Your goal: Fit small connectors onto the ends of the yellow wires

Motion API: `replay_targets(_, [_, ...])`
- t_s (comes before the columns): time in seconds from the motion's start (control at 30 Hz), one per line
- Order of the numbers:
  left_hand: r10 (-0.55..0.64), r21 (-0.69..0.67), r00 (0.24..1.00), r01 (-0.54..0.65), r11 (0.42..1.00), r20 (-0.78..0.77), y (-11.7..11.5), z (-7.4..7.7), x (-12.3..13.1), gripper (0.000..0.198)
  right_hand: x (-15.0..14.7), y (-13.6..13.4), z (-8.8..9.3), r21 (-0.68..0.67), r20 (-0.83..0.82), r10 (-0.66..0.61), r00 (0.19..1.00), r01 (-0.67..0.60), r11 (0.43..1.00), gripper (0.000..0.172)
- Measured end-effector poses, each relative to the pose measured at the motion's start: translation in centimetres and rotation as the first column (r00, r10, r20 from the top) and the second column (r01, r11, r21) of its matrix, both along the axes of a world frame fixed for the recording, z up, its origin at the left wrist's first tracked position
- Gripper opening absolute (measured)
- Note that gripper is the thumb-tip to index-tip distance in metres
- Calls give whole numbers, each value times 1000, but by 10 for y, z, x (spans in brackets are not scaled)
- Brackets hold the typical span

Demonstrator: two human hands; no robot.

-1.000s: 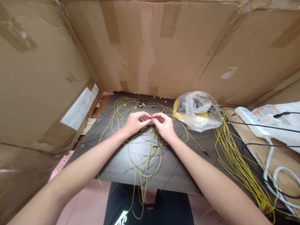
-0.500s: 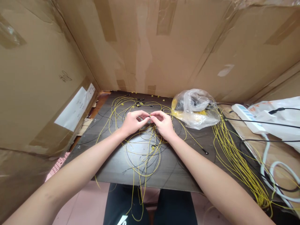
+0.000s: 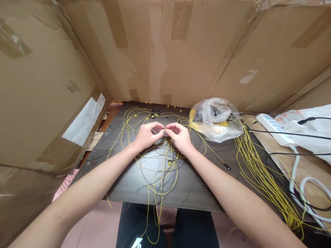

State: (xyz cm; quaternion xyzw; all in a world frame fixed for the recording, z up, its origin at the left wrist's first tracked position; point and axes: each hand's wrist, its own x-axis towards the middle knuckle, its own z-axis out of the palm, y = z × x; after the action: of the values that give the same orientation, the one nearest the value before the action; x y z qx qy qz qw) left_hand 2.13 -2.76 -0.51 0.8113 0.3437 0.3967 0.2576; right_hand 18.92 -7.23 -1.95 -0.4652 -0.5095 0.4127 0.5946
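- Our left hand (image 3: 148,135) and right hand (image 3: 181,137) meet fingertip to fingertip above the dark table (image 3: 199,186).
- Both hands pinch closed on a thin yellow wire (image 3: 164,128) between them.
- Loose wire loops (image 3: 157,168) lie below the hands.
- A plastic bag (image 3: 216,119) sits near, to the right.

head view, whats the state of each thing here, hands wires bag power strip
left hand: fingers pinched on a yellow wire
right hand: fingers pinched on the same wire
yellow wires: loose tangle on the table
plastic bag: crumpled, lying open
power strip: cable plugged in
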Motion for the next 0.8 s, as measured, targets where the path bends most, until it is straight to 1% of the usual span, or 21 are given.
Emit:
replay_targets(0.27, [-24, -27, 1000, 24, 999, -2, 2, 0, -2, 13, 1, 1, -1, -5, 18, 29, 999, -29, 1000, 20])
replay_targets(0.43, [-55, -51, 998, 53, 997, -35, 5, -1, -2, 11, 2, 1, -1, 1, 23, 27, 999, -27, 1000, 17])
replay_targets(0.8, [-49, -6, 998, 49, 999, -35, 4, -1, -3, 11, 1, 0, 2, -26, 2, 31, 1000, -31, 999, 18])
